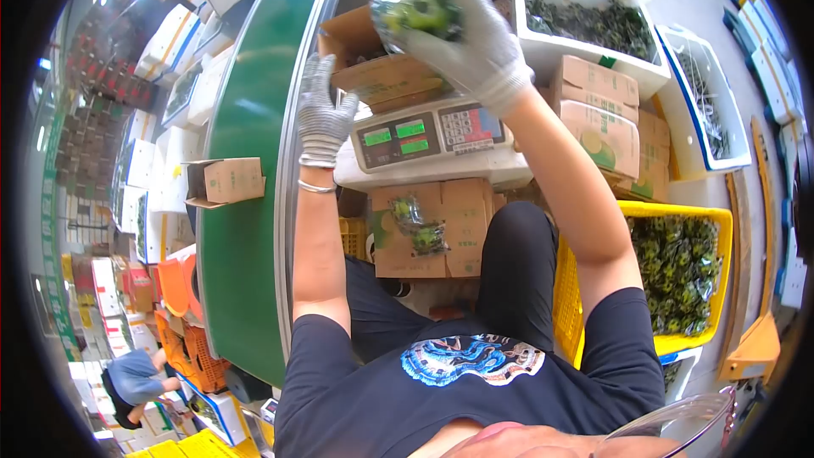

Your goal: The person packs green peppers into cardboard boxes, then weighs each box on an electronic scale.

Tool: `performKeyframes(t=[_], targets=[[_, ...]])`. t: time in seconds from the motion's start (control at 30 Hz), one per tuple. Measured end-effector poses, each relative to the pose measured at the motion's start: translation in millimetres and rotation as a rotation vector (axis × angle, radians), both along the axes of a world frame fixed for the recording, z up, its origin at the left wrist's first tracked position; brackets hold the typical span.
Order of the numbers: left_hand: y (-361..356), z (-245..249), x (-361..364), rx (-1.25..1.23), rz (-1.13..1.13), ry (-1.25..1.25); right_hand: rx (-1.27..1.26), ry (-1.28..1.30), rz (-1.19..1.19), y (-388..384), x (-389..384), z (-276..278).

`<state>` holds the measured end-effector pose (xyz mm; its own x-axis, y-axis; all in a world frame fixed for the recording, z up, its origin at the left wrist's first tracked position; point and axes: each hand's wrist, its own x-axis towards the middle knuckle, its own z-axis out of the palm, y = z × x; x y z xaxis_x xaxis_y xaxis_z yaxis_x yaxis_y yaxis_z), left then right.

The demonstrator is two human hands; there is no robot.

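My right hand [475,47], in a pale glove, grips a clear plastic bag of green produce [424,13] above an open cardboard box [390,80]. My left hand [325,110], gloved too, is held with its fingers apart and nothing in it, at the conveyor's metal edge beside the box. Below the box, a scale [428,131] shows green displays and a keypad. Two small bags of green produce [428,237] lie on a flat carton [390,254] near my knees.
A green conveyor belt [246,246] runs along the left, with a small open carton [233,181] on it. At right stand a yellow crate [725,271] of bagged produce, white foam boxes [627,68] and stacked cartons [598,131]. Other people are at the far left.
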<state>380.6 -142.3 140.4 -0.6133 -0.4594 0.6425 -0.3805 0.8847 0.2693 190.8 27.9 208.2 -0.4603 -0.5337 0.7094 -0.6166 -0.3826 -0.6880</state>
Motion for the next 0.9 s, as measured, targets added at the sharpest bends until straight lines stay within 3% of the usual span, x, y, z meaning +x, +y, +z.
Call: performKeyframes(t=[0.03,0.1,0.17,0.2,0.33,0.43,0.47,0.53,0.63,0.9], targets=[[2.5,-1.7,-0.9,0.050,0.010,0.000,0.081,0.080,-0.057,-29.3,-3.4,-3.8],[1.3,-6.1,-3.5,-0.067,0.016,0.000,0.591,0.185,-0.122,-48.6,-7.1,-3.8],[2.1,-4.0,-1.8,-0.038,-0.002,-0.004,0.413,0.270,-0.237,-59.3,-18.6,-18.7],[2.0,-3.1,-1.9,0.053,-0.003,-0.002,0.452,0.173,-0.307,-54.1,-23.8,-23.4],[-0.3,2.8,8.9,0.173,-0.163,0.112,0.351,0.053,-0.200,-11.5,-35.8,-17.5],[-4.7,-1.2,35.4,0.154,-0.121,0.146,0.364,0.072,-0.173,19.0,-36.1,-11.5],[-10.6,-9.1,41.7,0.309,-0.213,0.282,0.388,0.070,-0.149,28.0,-32.9,-6.5],[-10.1,-28.9,60.8,0.509,-0.087,0.318,0.429,0.109,-0.123,38.3,-30.8,-3.1],[-17.8,-48.8,76.2,0.682,-0.050,0.432,0.429,0.238,-0.132,32.1,-30.6,2.3],[-17.6,-50.3,74.4,0.639,-0.120,0.422,0.437,0.492,0.030,-64.6,-5.9,29.4]])
